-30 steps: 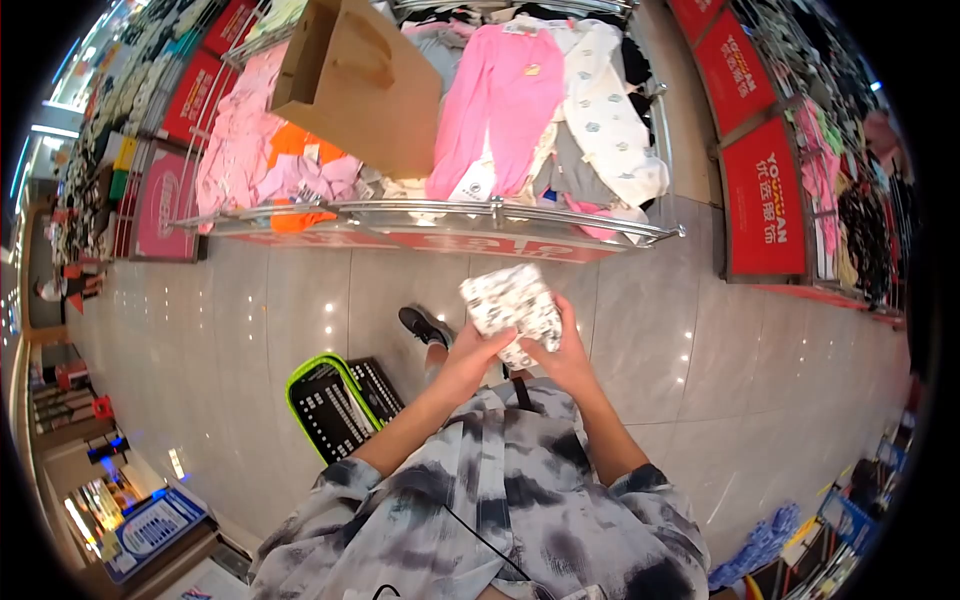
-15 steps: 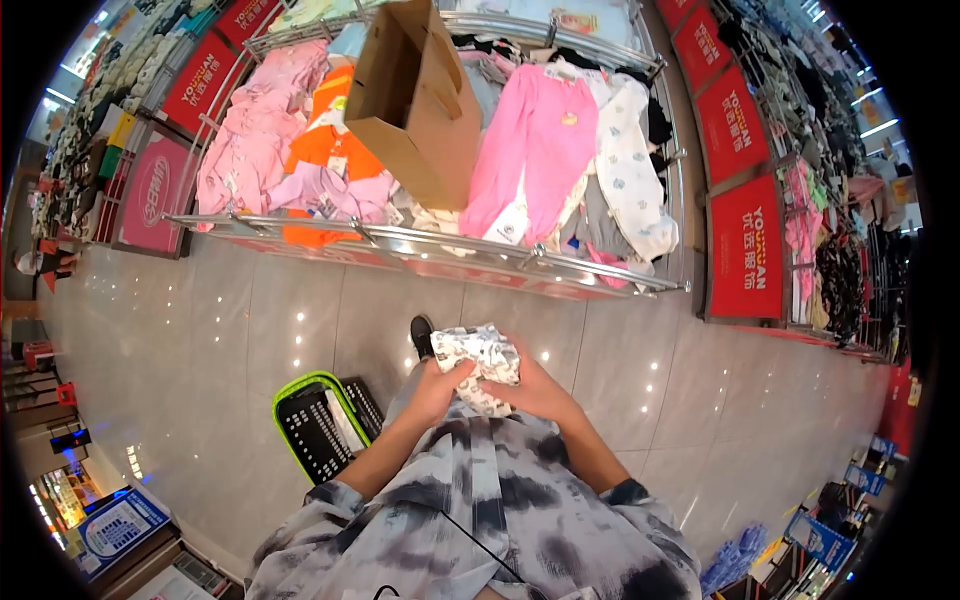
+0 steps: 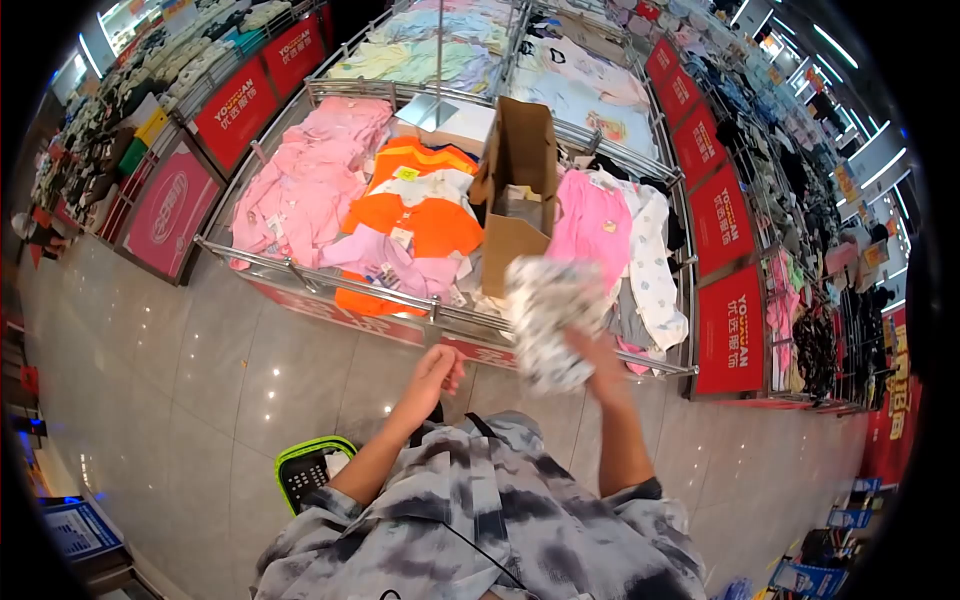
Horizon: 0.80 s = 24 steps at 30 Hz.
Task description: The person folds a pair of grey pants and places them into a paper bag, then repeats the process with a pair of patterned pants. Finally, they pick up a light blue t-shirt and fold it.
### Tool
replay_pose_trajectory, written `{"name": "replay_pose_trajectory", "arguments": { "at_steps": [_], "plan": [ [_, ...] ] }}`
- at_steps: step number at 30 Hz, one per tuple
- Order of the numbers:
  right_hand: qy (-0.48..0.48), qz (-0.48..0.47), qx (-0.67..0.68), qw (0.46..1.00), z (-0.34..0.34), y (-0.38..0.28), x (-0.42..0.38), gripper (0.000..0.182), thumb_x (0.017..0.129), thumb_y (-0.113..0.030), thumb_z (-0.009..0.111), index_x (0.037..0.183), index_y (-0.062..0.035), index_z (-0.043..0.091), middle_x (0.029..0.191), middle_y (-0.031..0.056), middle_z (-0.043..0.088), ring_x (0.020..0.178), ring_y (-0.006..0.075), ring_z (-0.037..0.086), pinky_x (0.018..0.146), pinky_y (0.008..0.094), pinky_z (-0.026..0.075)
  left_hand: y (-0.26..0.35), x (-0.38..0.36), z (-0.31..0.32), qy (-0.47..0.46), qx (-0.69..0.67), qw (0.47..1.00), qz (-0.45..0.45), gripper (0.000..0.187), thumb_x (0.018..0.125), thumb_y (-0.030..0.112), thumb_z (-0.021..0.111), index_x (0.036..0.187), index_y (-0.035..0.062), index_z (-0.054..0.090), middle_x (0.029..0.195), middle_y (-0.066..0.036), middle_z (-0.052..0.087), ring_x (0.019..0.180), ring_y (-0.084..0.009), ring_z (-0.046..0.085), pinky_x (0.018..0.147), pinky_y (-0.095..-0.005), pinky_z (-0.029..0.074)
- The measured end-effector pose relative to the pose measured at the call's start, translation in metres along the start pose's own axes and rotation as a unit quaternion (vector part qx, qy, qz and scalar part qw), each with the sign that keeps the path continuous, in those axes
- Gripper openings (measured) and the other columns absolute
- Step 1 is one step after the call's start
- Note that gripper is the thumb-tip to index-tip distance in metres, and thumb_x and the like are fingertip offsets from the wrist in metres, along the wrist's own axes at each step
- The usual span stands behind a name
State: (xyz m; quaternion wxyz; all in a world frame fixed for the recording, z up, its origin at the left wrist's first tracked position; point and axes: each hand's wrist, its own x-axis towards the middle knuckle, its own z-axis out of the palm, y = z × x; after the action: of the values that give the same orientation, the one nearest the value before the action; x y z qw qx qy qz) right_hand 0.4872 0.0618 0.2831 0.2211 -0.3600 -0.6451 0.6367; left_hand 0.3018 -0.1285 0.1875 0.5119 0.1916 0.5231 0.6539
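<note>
Head view: right hand (image 3: pixel 600 368) holds blurred cloth (image 3: pixel 550 322).

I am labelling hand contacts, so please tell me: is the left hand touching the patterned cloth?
Apart. The head view plainly shows a gap, with floor visible, between the left hand and the patterned cloth.

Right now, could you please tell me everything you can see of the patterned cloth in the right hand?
The patterned cloth is whitish with dark grey markings, too blurred to make out the motif. It looks like soft fabric, folded into a compact, roughly rectangular bundle. The right hand grips it at its right side; the left hand is apart from it. In the picture it overlaps the brown bag and the front of the display bin; whether it touches either, I cannot tell.
</note>
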Motion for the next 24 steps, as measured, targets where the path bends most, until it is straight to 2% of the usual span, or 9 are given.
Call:
{"name": "replay_pose_trajectory", "arguments": {
  "at_steps": [3,7,8,9,11,13,17,20,24],
  "plan": [
    [0.075,-0.048,0.042,0.995,0.013,-0.087,0.040,0.049,0.087,-0.026,0.056,0.127,0.0014,0.050,0.118,0.0110,0.058,0.109,0.0206,0.056,0.095,0.0324,0.043,0.000,-0.005,-0.046,0.017,0.009,1.000,0.019,0.027,0.100,0.031,0.046,0.104,0.0070,0.056,0.083,0.000,0.056,0.070,-0.0066,0.051,0.062,-0.0218,0.043],
    [0.042,-0.178,-0.134,0.974,0.015,-0.127,0.147,0.049,0.085,-0.019,0.055,0.127,0.0036,0.045,0.113,0.0131,0.060,0.098,0.0181,0.058,0.086,0.0298,0.046,-0.022,-0.027,-0.093,0.069,0.005,0.998,0.013,0.022,0.099,0.027,0.049,0.105,0.0070,0.056,0.083,0.000,0.057,0.068,-0.0070,0.050,0.061,-0.0216,0.042],
    [0.059,-0.109,-0.245,0.962,0.023,-0.142,0.166,0.048,0.083,-0.020,0.055,0.122,0.0054,0.045,0.108,0.0201,0.062,0.097,0.0262,0.061,0.087,0.0341,0.047,-0.032,-0.034,-0.104,0.081,0.015,0.997,0.013,0.021,0.098,0.026,0.050,0.105,0.0069,0.056,0.084,-0.001,0.058,0.068,-0.0070,0.050,0.061,-0.0214,0.041],
    [0.098,-0.174,-0.334,0.921,0.027,-0.132,0.202,0.047,0.080,-0.018,0.054,0.118,0.0080,0.045,0.105,0.0289,0.061,0.095,0.0341,0.064,0.086,0.0379,0.048,-0.043,-0.040,-0.116,0.095,0.024,0.995,0.015,0.020,0.098,0.024,0.051,0.105,0.0068,0.056,0.084,-0.001,0.058,0.069,-0.0070,0.050,0.060,-0.0213,0.041],
    [0.075,-0.078,-0.383,0.917,0.044,-0.122,0.250,0.047,0.079,-0.017,0.051,0.116,0.0107,0.045,0.104,0.0360,0.059,0.091,0.0435,0.063,0.082,0.0579,0.046,-0.055,-0.057,-0.125,0.131,0.025,0.991,0.011,0.018,0.097,0.022,0.052,0.105,0.0068,0.057,0.084,-0.001,0.058,0.068,-0.0069,0.050,0.060,-0.0211,0.041],
    [-0.011,0.061,-0.427,0.902,0.043,-0.081,0.314,0.046,0.080,-0.013,0.052,0.118,0.0126,0.046,0.108,0.0328,0.059,0.092,0.0441,0.063,0.072,0.0623,0.049,-0.058,-0.078,-0.127,0.177,0.011,0.984,0.000,0.016,0.096,0.019,0.052,0.104,0.0069,0.057,0.084,0.000,0.058,0.068,-0.0067,0.050,0.059,-0.0208,0.040],
    [0.002,0.163,-0.456,0.875,0.072,-0.053,0.328,0.038,0.079,-0.006,0.059,0.112,0.0119,0.053,0.116,0.0275,0.055,0.099,0.0425,0.062,0.071,0.0568,0.055,-0.090,-0.104,-0.142,0.254,-0.012,0.967,-0.007,0.014,0.095,0.017,0.053,0.103,0.0067,0.058,0.084,-0.001,0.062,0.067,-0.0071,0.053,0.058,-0.0202,0.040],
    [-0.110,0.282,-0.479,0.824,0.064,-0.005,0.359,0.044,0.080,-0.008,0.061,0.119,0.0112,0.053,0.128,0.0275,0.050,0.108,0.0434,0.057,0.088,0.0612,0.045,-0.100,-0.115,-0.147,0.275,-0.043,0.960,-0.011,0.014,0.094,0.017,0.054,0.103,0.0070,0.058,0.085,-0.002,0.064,0.068,-0.0080,0.054,0.060,-0.0212,0.040],
    [-0.274,0.404,-0.531,0.693,0.028,0.083,0.419,0.049,0.075,-0.011,0.066,0.120,0.0049,0.057,0.128,0.0201,0.055,0.108,0.0321,0.057,0.088,0.0463,0.046,-0.092,-0.110,-0.153,0.277,-0.022,0.961,-0.014,0.015,0.095,0.017,0.053,0.105,0.0072,0.057,0.086,-0.002,0.063,0.069,-0.0084,0.054,0.061,-0.0221,0.041]
  ]
}}
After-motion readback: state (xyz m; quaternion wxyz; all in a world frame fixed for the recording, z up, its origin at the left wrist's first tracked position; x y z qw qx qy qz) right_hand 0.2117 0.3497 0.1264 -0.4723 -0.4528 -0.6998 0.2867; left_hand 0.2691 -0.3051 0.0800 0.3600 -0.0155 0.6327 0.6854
